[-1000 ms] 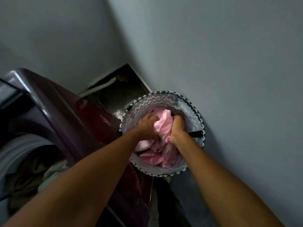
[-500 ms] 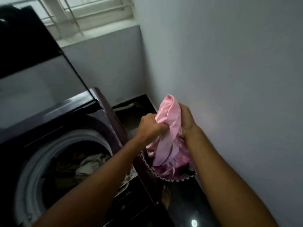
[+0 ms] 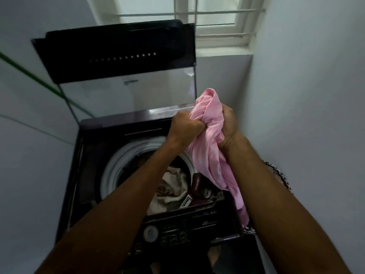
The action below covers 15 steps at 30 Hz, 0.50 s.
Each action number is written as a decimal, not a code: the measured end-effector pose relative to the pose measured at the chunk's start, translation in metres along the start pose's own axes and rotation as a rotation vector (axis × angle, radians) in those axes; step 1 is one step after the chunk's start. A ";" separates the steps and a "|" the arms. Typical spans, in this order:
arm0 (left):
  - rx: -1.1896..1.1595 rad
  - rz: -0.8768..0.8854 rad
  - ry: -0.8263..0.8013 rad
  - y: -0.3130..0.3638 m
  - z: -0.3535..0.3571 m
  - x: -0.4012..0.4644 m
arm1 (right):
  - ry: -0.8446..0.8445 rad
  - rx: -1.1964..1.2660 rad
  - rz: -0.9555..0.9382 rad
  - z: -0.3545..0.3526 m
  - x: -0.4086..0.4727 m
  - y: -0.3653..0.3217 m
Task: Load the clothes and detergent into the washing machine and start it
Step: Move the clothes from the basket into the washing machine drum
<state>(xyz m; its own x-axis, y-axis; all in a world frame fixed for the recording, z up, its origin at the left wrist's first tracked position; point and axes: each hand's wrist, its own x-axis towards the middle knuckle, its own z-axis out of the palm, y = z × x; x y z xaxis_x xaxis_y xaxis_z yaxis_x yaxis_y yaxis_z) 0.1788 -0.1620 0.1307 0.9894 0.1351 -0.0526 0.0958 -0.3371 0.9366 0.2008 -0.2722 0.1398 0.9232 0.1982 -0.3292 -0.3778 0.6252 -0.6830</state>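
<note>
Dim, cool daylight enters only through the barred window (image 3: 215, 20) above the washing machine (image 3: 150, 175); its raised glass lid (image 3: 126, 89) shows pale glare. Edges bow from wide-angle distortion, and forearms nearest the camera look soft.

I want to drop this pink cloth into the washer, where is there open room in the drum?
The drum looks free at its dark back-left, beside the white ring. Front-right is crowded with beige laundry. Both hands, left hand and right hand, grip the pink cloth.
</note>
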 end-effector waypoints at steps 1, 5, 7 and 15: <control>0.002 0.008 0.025 -0.001 -0.013 -0.001 | -0.004 0.002 -0.001 0.009 0.003 0.008; 0.004 0.048 0.131 -0.008 -0.061 -0.002 | -0.122 -0.027 0.018 0.049 0.018 0.030; 0.028 0.082 0.224 -0.014 -0.082 -0.005 | -0.198 -0.045 0.085 0.067 0.019 0.039; 0.360 -0.238 0.224 -0.100 -0.109 -0.016 | -0.034 -0.491 0.406 0.035 0.040 0.106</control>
<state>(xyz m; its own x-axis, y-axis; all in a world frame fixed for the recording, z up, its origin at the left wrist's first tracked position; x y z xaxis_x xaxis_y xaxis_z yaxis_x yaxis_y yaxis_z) 0.1418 -0.0291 0.0756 0.8915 0.4316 -0.1380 0.3874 -0.5681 0.7261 0.1996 -0.1715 0.0771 0.6981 0.3759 -0.6094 -0.6791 0.0781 -0.7298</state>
